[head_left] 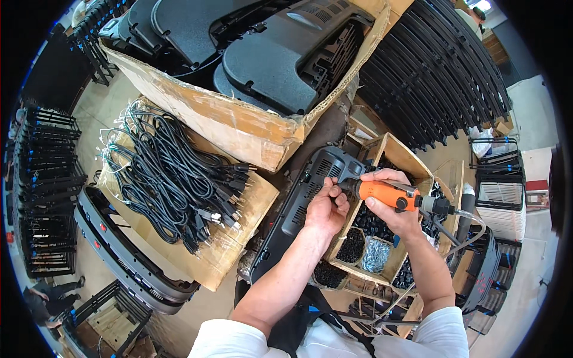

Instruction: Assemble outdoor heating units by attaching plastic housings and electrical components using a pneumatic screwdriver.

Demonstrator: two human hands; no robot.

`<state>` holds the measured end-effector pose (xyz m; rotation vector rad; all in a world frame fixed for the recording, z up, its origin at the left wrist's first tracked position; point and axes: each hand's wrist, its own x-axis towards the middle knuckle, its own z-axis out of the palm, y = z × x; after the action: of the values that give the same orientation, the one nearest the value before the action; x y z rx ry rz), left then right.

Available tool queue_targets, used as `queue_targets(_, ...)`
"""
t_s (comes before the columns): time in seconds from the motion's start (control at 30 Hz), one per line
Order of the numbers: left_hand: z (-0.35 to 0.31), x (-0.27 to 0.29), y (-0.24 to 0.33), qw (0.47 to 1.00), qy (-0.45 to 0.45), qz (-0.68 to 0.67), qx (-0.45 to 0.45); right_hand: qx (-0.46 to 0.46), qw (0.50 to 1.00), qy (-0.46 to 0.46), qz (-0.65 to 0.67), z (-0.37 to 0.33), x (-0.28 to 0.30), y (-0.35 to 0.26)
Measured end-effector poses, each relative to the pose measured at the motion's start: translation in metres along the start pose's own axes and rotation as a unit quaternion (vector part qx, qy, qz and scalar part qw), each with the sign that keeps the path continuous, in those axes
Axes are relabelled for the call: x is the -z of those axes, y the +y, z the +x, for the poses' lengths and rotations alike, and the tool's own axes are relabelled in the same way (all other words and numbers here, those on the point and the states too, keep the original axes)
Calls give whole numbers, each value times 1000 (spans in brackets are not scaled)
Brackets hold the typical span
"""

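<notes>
My right hand is wrapped round an orange air screwdriver, which lies nearly level with its tip toward the left. A clear hose runs from its black rear fitting. Close by the tip, the fingers of my left hand are pinched together. Whatever sits between them is too small or too hidden to name. Below both hands rests a long black plastic housing with vent slots, partly covered by my left hand and forearm.
To the right stands a wooden compartment box holding black fasteners and silver screws. Coiled black power cords lie on cardboard at left. A large carton of black plastic covers stands ahead. Black frames are stacked at far right.
</notes>
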<state>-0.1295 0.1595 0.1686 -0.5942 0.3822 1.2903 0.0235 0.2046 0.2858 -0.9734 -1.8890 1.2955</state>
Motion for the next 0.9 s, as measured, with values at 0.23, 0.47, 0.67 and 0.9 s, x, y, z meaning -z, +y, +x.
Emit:
queue_targets(0.23,10,-1,6,1000,1,-27,-16,-43,998,29,33,24,-16,7)
queue_targets(0.47,22,-2,33,998,-19,-6,-58,-53,998,16,42,73,-37,11)
queue_targets(0.67,21,1,35,998,1,-1,-63,-53,998,-6,22,94,-55,22)
queue_targets(0.9,-32,13,4,990,58,132,-11,-40,998,-38,-44,98,-59,24)
